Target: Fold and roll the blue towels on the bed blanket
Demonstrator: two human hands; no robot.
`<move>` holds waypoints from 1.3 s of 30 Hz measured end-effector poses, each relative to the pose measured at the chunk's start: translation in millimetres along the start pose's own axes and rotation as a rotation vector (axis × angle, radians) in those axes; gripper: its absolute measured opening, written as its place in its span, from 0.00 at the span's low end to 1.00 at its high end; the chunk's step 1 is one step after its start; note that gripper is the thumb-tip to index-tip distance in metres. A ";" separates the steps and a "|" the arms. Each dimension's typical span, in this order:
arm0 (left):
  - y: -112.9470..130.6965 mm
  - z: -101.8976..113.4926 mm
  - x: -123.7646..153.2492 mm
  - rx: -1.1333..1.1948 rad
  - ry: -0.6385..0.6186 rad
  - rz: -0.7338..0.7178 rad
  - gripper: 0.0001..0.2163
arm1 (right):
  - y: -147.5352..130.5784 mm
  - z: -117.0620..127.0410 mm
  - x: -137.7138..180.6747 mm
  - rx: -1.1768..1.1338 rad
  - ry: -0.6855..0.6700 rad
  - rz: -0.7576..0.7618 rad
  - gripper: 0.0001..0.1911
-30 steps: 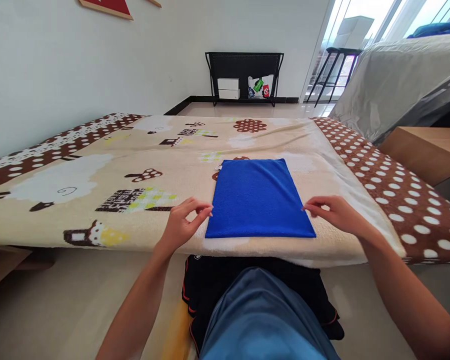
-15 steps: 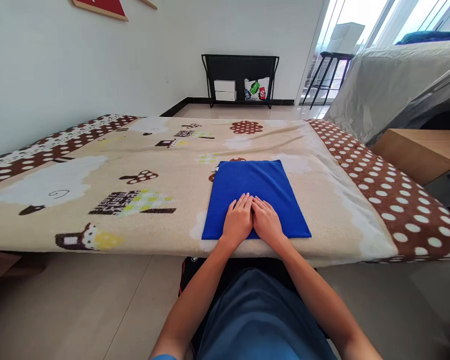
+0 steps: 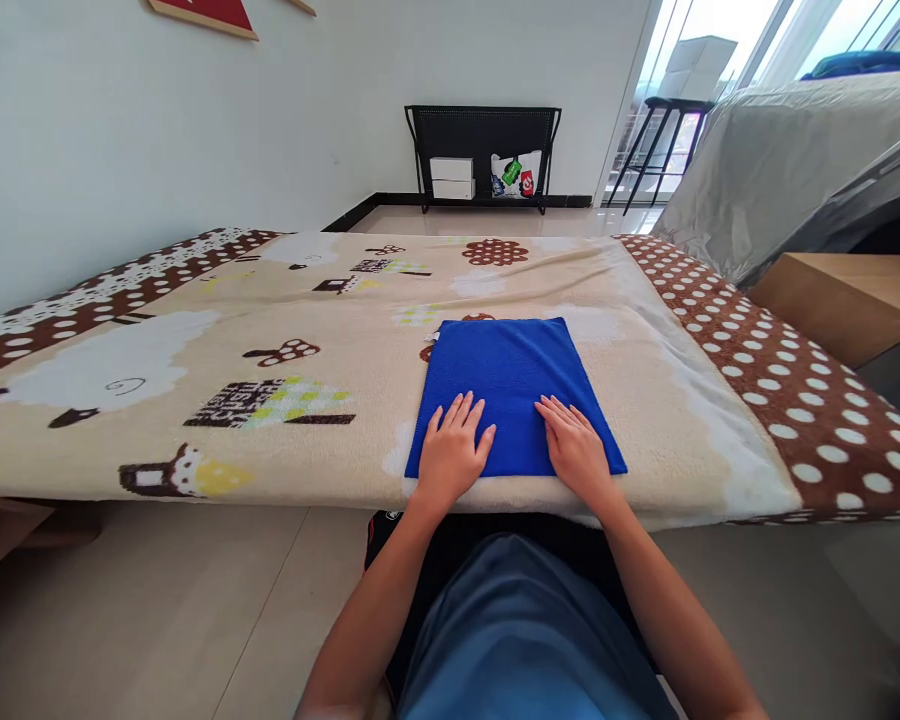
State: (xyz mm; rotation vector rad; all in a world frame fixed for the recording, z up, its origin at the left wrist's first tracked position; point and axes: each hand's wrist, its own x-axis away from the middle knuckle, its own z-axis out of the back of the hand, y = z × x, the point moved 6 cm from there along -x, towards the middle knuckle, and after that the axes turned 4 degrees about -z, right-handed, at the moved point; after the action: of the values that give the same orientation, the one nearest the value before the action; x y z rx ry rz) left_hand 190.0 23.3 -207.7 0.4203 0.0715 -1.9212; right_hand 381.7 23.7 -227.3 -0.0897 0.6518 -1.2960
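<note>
Cloth (image 3: 506, 360), plain blue, lay flat near the front edge of the patterned blanket (image 3: 375, 345). Its near edge ran roughly parallel to that front edge, and its two sides ran away from the person, towards the black rack (image 3: 480, 130) by the far wall. A white tag (image 3: 432, 337) stuck out at its far left corner. Foreshortening hid which side was longer, so its long axis could not be told.

Both palms faced down on the cloth, apart from each other. The left hand (image 3: 450, 450) rested on the near left part, fingers spread and pointing away; the right hand (image 3: 576, 450) rested on the near right part, fingers slanting away and leftwards. On each, the grip was released, clasping nothing.
</note>
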 end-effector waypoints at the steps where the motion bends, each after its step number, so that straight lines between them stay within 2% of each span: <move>1: -6.4 2.4 5.6 0.000 0.003 0.000 0.24 | 7.6 3.8 4.2 -0.010 0.014 -0.011 0.24; 5: -31.6 10.2 25.2 0.038 -0.015 -0.040 0.23 | 31.9 14.2 17.5 -0.076 0.020 -0.032 0.27; 9: -39.1 16.1 24.8 0.093 -0.124 -0.074 0.21 | 36.4 13.7 10.9 -0.096 -0.093 -0.004 0.27; 11: -30.3 20.4 8.6 0.080 -0.137 -0.097 0.20 | 26.3 6.7 -3.8 -0.097 -0.197 0.064 0.27; 13: -12.9 21.8 -20.2 0.108 -0.134 -0.188 0.21 | 10.1 -6.5 -25.6 -0.088 -0.330 0.150 0.27; 15: 4.7 15.3 -57.3 0.186 -0.179 -0.318 0.25 | -5.2 -23.9 -52.9 -0.055 -0.450 0.203 0.28; 17: 8.0 1.3 -96.8 0.204 -0.253 -0.341 0.28 | -13.7 -40.4 -83.0 -0.014 -0.518 0.202 0.29; 19: -3.7 -15.8 -129.4 0.168 -0.319 -0.275 0.28 | -12.6 -51.1 -110.9 0.011 -0.521 0.164 0.31; 21: -23.7 -29.9 -147.9 0.129 -0.339 -0.191 0.27 | -0.9 -54.5 -131.4 0.030 -0.485 0.111 0.32; 26: -82.3 -40.9 -149.6 0.016 -0.282 0.078 0.30 | 56.8 -37.7 -148.5 0.109 -0.323 -0.108 0.33; 29: -102.6 -38.9 -149.6 -0.022 -0.275 0.193 0.30 | 81.4 -28.8 -150.0 0.156 -0.266 -0.233 0.33; 33: -99.5 -42.3 -163.3 -0.044 -0.279 0.234 0.31 | 78.2 -35.7 -160.2 0.193 -0.253 -0.274 0.33; 35: -85.6 -49.4 -173.7 -0.040 -0.278 0.199 0.30 | 61.5 -48.8 -169.0 0.184 -0.281 -0.198 0.32; 39: -50.2 -68.7 -194.1 0.017 -0.303 0.025 0.28 | 22.5 -79.0 -187.3 0.125 -0.362 0.015 0.28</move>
State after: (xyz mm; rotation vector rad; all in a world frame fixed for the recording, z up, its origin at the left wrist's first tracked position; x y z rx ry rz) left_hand 224.7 232.2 -216.7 0.1372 -0.1479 -1.9412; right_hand 339.5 223.9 -227.0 -0.2107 0.2610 -1.2620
